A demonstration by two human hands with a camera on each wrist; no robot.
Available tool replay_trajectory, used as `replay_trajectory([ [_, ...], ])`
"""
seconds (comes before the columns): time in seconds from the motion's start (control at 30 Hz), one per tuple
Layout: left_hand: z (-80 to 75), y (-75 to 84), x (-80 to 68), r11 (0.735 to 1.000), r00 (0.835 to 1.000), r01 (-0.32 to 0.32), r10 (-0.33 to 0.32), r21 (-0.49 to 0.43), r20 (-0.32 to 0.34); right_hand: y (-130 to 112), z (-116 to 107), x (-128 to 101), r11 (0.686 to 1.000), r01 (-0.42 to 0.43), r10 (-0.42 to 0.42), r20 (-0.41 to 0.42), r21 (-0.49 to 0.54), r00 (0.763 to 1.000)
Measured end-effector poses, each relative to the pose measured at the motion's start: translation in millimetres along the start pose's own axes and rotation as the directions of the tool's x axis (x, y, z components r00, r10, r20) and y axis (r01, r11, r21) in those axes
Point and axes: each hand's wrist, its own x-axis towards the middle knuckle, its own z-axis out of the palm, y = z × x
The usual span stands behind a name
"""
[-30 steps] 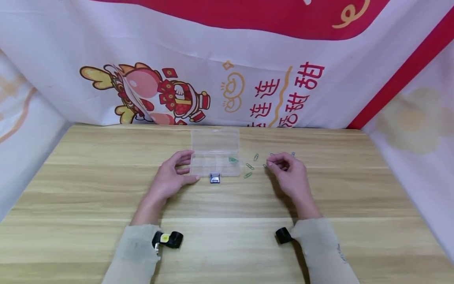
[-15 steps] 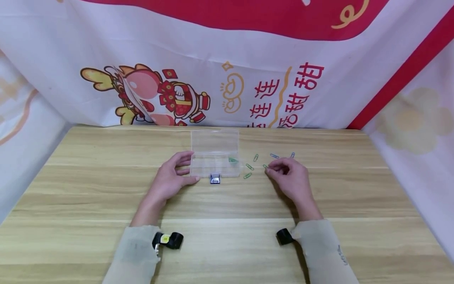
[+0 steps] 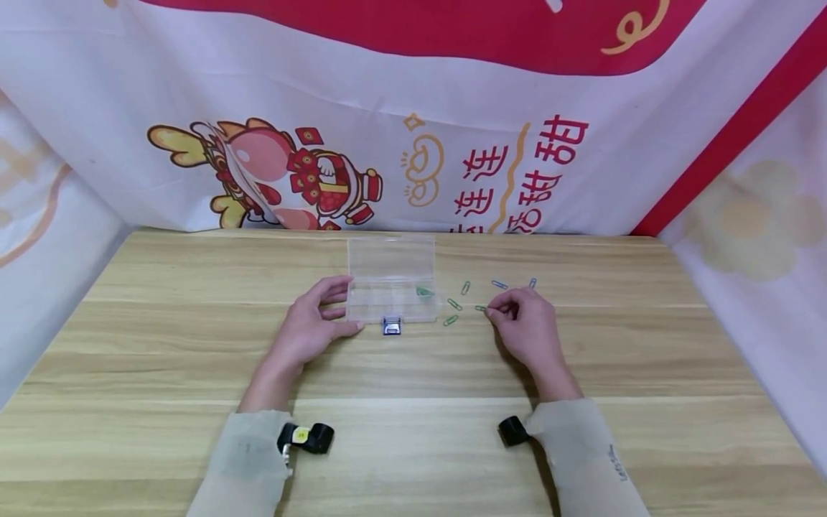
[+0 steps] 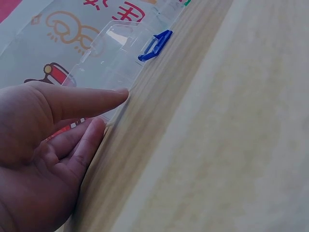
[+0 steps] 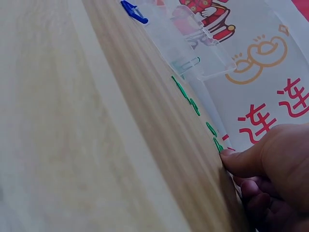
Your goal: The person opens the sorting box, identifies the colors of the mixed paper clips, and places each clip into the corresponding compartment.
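Note:
A clear plastic compartment box [image 3: 390,287] lies open on the wooden table [image 3: 413,373], its blue latch [image 3: 390,325] facing me. One green paper clip [image 3: 424,291] lies in its right compartment. My left hand [image 3: 341,309] rests against the box's left end, with relaxed fingers [image 4: 91,101] touching the box [image 4: 116,58]. To the right of the box, my right hand [image 3: 496,311] pinches the end of a green paper clip [image 3: 481,309] that lies flat on the table. In the right wrist view the thumb [image 5: 246,162] presses down beside that clip [image 5: 218,144].
Loose clips lie between box and right hand: green ones [image 3: 455,304] [image 3: 451,319] [image 3: 466,287] and two blue ones [image 3: 500,284] [image 3: 533,283]. A printed red and white cloth [image 3: 413,143] hangs behind and at both sides. Bare wood stretches toward me.
My right hand has come down from just above the table and moved slightly left, and its fingertips now meet on the green clip. Left hand and box have not moved.

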Motion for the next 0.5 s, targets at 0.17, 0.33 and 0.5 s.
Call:
replay_trajectory([
  [0.17, 0.4, 0.6, -0.4, 1.000, 1.000, -0.006, 0.006, -0.003, -0.002, -2.8, 0.4, -0.9, 1.000, -0.014, 0.014, 0.007, -0.014, 1.000],
  [0.33, 1.0, 1.3, -0.8, 1.000, 1.000, -0.004, 0.004, 0.003, -0.003, -2.8, 1.5, -1.0, 1.000, -0.005, 0.006, 0.018, -0.026, 1.000],
  [0.5, 0.7, 1.5, -1.6, 1.000, 1.000, 0.002, -0.002, -0.001, -0.002, -2.4, 2.9, -1.1, 0.999, 0.012, -0.011, 0.029, -0.036, 1.000],
])
